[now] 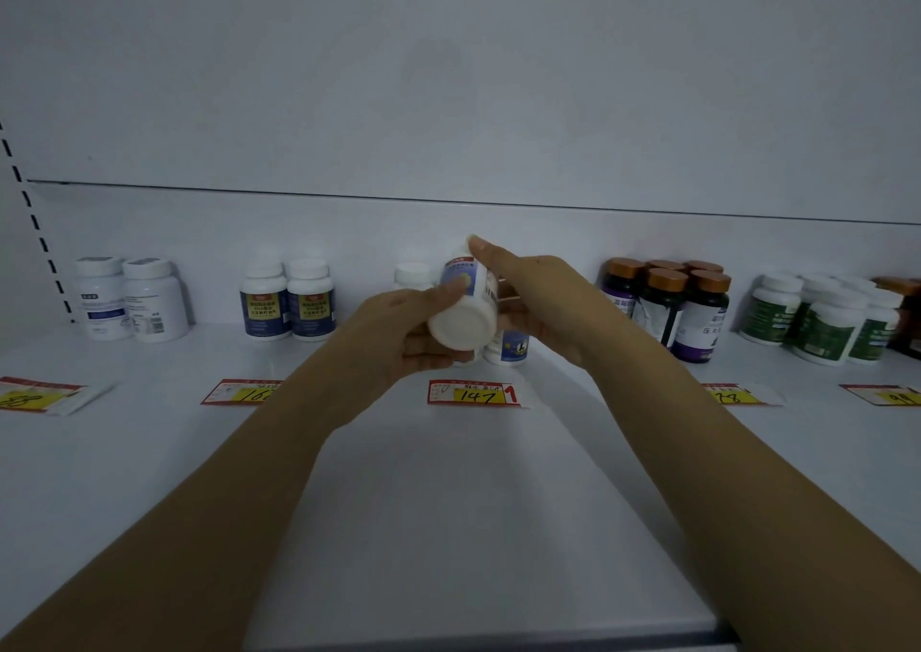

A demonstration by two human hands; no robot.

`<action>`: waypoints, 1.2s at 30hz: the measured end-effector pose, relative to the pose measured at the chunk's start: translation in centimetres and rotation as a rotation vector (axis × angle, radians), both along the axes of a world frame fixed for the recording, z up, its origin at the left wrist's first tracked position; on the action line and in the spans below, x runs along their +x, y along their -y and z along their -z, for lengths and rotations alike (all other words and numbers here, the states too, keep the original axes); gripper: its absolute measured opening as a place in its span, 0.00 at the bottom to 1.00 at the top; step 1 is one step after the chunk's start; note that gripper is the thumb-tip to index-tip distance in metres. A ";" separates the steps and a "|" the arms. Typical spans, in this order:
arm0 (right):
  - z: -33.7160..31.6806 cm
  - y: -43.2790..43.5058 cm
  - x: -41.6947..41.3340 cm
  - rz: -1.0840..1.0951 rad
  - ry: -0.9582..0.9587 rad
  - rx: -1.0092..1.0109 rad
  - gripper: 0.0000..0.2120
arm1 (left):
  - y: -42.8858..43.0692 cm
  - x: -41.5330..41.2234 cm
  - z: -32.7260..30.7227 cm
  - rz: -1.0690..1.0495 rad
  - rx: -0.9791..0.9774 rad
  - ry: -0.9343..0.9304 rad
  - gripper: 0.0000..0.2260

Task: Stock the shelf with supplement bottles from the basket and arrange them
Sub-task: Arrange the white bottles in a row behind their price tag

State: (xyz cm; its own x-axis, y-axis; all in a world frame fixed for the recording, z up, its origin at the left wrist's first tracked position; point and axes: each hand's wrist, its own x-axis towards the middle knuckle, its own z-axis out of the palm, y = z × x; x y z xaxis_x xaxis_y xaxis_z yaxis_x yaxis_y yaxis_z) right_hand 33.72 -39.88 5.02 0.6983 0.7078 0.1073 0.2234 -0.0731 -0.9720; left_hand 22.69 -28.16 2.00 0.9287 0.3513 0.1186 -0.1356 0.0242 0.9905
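Far left on the shelf (448,502), two white bottles (132,297) stand side by side, then a blue-labelled pair (289,302), and now we're at the action. Your left grip (403,322) has thumb and fingers wrapped round the base of the bottle (463,322), which is tipped over with its bottom facing you, off the shelf above the price tag (473,393). Your right grip (543,297) clasps the upper side, forefinger laid straight up to the cap. I'd swing that base down first, stand it upright, label out, and slot it beside the matching bottle (508,347) just beneath. Go gently, a knock could topple the neighbours. On to the right, the dark bottles (668,302) with copper caps cluster close, and the green-labelled bottles (822,322) are packed several deep. All lids are on, so their contents stay hidden, and the basket isn't in view.
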 end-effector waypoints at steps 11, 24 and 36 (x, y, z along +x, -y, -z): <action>0.0 0.2 0.5 -0.020 -0.050 -0.049 0.21 | -0.2 0.1 0.4 0.032 0.021 -0.056 0.18; -0.9 0.9 -0.7 -0.071 0.557 -0.210 0.13 | -0.7 0.1 2.0 -0.207 0.565 0.004 0.23; -8.5 0.3 5.1 0.264 0.629 -0.287 0.18 | -1.2 1.1 4.0 -0.203 1.059 -0.436 0.16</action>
State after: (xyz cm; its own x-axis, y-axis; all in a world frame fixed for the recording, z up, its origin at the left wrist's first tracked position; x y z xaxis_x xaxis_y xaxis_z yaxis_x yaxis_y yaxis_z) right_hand 38.82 -40.16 13.48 0.7170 0.5848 0.3793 0.6715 -0.4334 -0.6011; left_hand 23.76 -26.91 -2.02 0.9012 0.4147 0.1258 0.3154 -0.8267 0.4659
